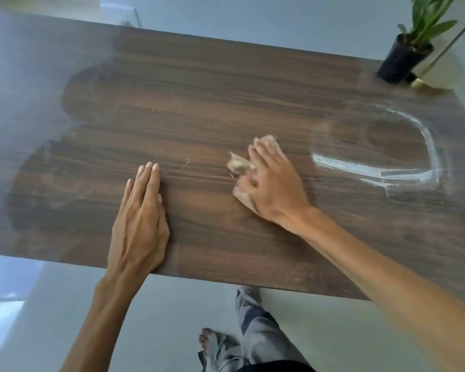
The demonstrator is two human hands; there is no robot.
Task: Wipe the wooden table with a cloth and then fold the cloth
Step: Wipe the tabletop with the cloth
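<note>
The dark wooden table [199, 84] fills most of the head view. Its middle looks wiped and dark; a pale dusty film covers the left side, and a whitish curved streak [430, 146] marks the right side. My right hand [271, 183] presses down on a crumpled beige cloth [239, 166] near the table's centre, fingers spread over it, the cloth bunched under the palm and showing at the fingertips. My left hand [141, 218] lies flat on the table near its front edge, fingers together, holding nothing.
A potted green plant [411, 52] in a black pot stands at the far right corner, beside a thin slanted rod [446, 41]. The front table edge [226, 283] runs just above my leg and bare foot [207, 339] on the grey floor.
</note>
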